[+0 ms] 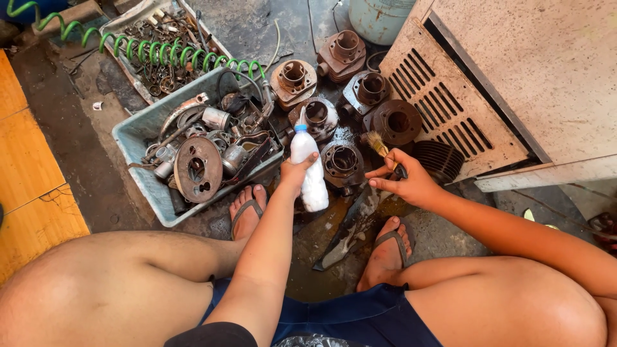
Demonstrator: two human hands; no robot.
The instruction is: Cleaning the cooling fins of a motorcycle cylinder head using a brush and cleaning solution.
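My left hand (295, 172) grips a white plastic bottle (309, 170) with a blue cap, its nozzle pointing away from me toward the engine parts. My right hand (411, 181) holds a small paintbrush (384, 151) by its dark handle, bristles aimed up and left. Between the two hands, on the wet ground, sits a rusty engine cylinder (342, 165). Several more rusty cylinders (360, 90) stand in a cluster just beyond it. My feet in sandals (247, 209) rest below the hands.
A grey plastic tub (138, 132) of metal parts stands on the left, with a tray of small scrap (160, 45) and a green coiled hose (154, 51) behind. A slatted metal panel (450, 109) leans at right. Orange tiles (29, 167) lie far left.
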